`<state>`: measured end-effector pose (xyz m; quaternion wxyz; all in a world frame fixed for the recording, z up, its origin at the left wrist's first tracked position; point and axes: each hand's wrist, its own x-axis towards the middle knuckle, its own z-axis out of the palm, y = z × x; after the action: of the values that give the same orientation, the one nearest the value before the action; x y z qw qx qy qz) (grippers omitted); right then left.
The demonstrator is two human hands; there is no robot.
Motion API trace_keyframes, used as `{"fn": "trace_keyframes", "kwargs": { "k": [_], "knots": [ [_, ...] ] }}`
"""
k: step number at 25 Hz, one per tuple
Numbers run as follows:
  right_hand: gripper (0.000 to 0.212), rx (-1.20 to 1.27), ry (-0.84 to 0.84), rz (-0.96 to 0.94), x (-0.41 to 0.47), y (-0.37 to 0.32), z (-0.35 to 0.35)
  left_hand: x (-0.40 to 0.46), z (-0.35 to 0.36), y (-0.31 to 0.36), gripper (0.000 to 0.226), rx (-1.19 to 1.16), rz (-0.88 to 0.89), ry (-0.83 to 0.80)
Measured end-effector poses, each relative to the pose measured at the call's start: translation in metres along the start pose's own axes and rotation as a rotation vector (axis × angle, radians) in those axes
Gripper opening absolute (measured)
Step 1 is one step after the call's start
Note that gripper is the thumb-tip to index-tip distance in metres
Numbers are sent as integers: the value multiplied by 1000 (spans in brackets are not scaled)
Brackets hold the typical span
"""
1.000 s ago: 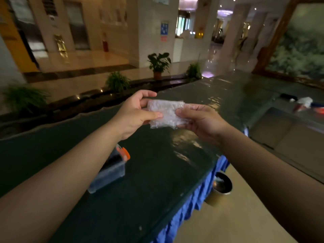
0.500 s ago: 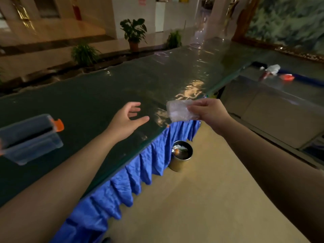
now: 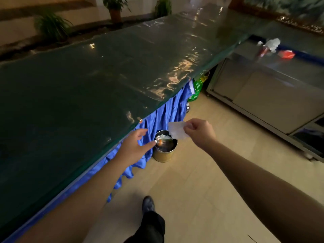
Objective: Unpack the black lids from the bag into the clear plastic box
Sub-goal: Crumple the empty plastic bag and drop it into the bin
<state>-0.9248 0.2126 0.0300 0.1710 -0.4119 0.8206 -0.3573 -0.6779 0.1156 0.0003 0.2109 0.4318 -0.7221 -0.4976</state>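
Holding the empty bag [image 3: 177, 131] pinched in the right hand [image 3: 199, 133] over the bin [image 3: 164, 151] — left hand [image 3: 135, 146] open — best releasing it squarely above the rim.

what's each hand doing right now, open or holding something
Left hand: open, fingers spread, holding nothing.
Right hand: closed in a pinch on the clear plastic bag, above the metal bin.

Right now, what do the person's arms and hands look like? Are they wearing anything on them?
Both arms are bare as far as the picture shows, with no sleeves. The left hand and right hand wear no gloves, and I see no rings, watch or bracelets. The fingers are bare too. Lower down, a dark trouser leg and dark shoe show.
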Motion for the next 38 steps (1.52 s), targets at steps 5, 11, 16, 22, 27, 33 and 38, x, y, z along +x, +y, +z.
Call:
{"fn": "trace_keyframes", "kwargs": {
  "k": [5, 11, 16, 22, 27, 33, 38],
  "knots": [
    [11, -98, -72, 77, 82, 51, 43, 78, 57, -31, 56, -102, -127, -140],
    [19, -291, -225, 92, 157, 123, 102, 158, 86, -67, 51, -84, -221, -136],
    [18, -481, -353, -104, 214, 198, 176, 202, 129, -117, 65, -31, -342, -113],
    [23, -581, -625, -214, 288, 332, 311, 247, 210, -213, 49, -34, -460, -28],
    [28, -576, -722, -142, 316, 426, 416, 278, 249, -268, 50, -44, -502, 43],
    [55, -494, -778, 294, 299, 473, 488, 284, 260, -295, 33, 24, -478, 73],
    [73, -634, -909, 136, 306, 452, 461, 274, 265, -288, 38, -27, -506, 83]
  ]
}}
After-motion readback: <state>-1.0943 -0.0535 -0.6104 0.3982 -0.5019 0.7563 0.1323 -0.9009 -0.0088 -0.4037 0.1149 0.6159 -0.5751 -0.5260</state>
